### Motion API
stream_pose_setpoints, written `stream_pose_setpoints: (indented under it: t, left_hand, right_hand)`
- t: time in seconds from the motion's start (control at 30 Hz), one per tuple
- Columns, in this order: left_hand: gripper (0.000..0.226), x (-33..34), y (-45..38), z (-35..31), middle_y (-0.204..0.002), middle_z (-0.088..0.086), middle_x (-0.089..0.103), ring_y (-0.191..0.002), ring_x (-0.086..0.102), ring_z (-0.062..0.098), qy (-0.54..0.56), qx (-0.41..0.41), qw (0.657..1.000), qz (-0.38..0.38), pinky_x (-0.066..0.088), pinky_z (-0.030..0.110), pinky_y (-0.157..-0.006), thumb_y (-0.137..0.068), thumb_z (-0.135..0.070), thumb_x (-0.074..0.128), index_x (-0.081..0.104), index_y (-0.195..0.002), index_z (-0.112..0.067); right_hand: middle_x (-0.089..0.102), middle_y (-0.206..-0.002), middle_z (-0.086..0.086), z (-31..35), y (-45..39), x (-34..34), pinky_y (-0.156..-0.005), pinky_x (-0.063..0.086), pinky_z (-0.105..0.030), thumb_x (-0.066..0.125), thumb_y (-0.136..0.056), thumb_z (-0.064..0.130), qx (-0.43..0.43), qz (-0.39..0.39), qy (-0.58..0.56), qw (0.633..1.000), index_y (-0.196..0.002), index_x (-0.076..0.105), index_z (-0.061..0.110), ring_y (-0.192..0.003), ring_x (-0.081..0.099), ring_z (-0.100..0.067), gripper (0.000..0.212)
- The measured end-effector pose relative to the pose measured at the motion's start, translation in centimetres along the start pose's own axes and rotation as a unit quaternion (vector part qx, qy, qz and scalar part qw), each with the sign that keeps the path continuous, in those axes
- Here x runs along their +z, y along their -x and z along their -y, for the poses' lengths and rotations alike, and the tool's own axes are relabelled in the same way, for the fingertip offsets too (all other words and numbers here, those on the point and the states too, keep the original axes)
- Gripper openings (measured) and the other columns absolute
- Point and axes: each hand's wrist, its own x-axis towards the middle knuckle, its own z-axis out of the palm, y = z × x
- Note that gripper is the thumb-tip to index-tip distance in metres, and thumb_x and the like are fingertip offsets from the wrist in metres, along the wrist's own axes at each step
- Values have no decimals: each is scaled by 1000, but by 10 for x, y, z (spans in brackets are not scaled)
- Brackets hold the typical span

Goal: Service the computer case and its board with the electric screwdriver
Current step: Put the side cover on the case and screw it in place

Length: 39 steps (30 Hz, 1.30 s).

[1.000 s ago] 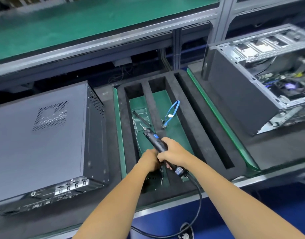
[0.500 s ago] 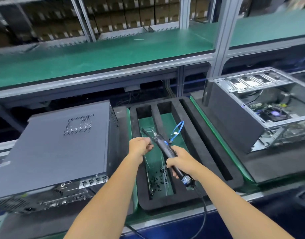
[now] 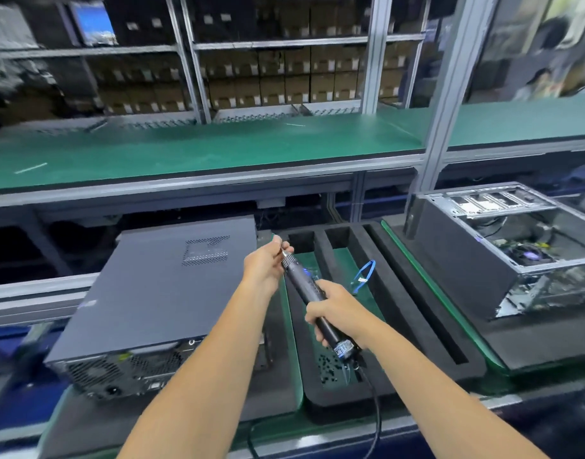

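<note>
Electric screwdriver (image 3: 312, 294) held tilted above the foam tray (image 3: 417, 313), tip up-left. Right hand (image 3: 334, 308) wrapped with fingers clamped round its lower barrel; left hand (image 3: 267, 261) fingers pinched together at the bit. Closed computer case (image 3: 152, 293) lying left on the desk, open case (image 3: 503, 246) right, loose screws (image 3: 327, 367) in the tray.

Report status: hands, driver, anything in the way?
Right hand gripping electric screwdriver; left hand fingers pinched at its bit tip. Closed case left, open case right, both untouched. Nothing in the way.
</note>
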Motion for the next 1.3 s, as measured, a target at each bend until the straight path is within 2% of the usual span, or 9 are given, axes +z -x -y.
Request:
stream_pose_setpoints:
  t: [0.07,0.2,0.37,0.53,0.63,0.73,0.93,1.13,1.3]
  left_hand:
    - [12,-20,9,-20,-65,6,63,-50,63,12,2,10,1000,-4,52,20,-51,-93,-6,58,57,-83,0]
    - [8,-65,28,-63,-71,13,54,-55,56,19,53,14,998,-14,49,22,-48,-95,1,49,49,-87,1]
    - [25,-130,50,-108,-70,10,47,-46,50,17,45,14,999,-2,41,25,-53,-96,3,40,44,-72,-5]
    - [25,-192,73,-131,-68,12,48,-47,49,22,75,20,994,-73,45,22,-44,-90,12,39,44,-72,-4]
    - [22,-221,83,-134,-68,13,51,-45,52,19,88,17,990,-113,48,22,-46,-90,11,40,46,-73,-2]
    - [20,-246,88,-134,-70,13,55,-52,56,19,87,17,987,-133,47,24,-50,-93,7,41,48,-76,-1]
    - [19,-279,99,-132,-71,10,58,-58,59,18,72,1,991,-109,51,26,-58,-96,-2,47,52,-78,-3]
    - [14,-289,102,-124,-67,9,59,-53,61,16,22,18,991,-131,51,27,-60,-94,-3,54,55,-80,-1]
    - [14,-287,104,-124,-65,12,59,-52,60,19,28,27,988,-150,53,29,-60,-90,1,57,54,-77,0]
  right_hand:
    - [59,-60,-3,10,2,27,-45,47,-29,60,-80,2,-8,3,3,1000,-121,42,13,-46,55,-24,46]
    - [56,-59,-3,26,7,94,-45,48,-31,61,-75,6,-32,17,-5,999,-103,49,12,-46,53,-25,31]
    - [58,-58,-2,36,11,178,-45,48,-31,61,-76,5,-44,18,-18,999,-99,50,13,-46,54,-26,27]
    - [57,-63,-7,32,18,249,-45,48,-31,61,-76,4,-29,23,-18,999,-102,51,14,-46,53,-26,29]
    - [58,-62,-7,28,21,281,-43,48,-30,61,-77,3,-19,25,-13,999,-101,51,15,-45,54,-26,28]
    - [59,-66,-9,24,23,303,-44,49,-31,62,-77,4,-12,32,-8,999,-103,51,13,-45,55,-25,30]
    - [58,-68,-9,18,26,322,-45,51,-32,63,-78,5,3,54,3,999,-103,51,17,-47,56,-24,30]
    - [56,-73,-12,4,30,336,-45,49,-31,63,-72,8,7,64,-23,998,-103,51,18,-46,55,-24,35]
    - [56,-75,-12,5,32,339,-45,49,-30,63,-76,4,-2,55,-20,998,-101,50,18,-45,56,-22,31]
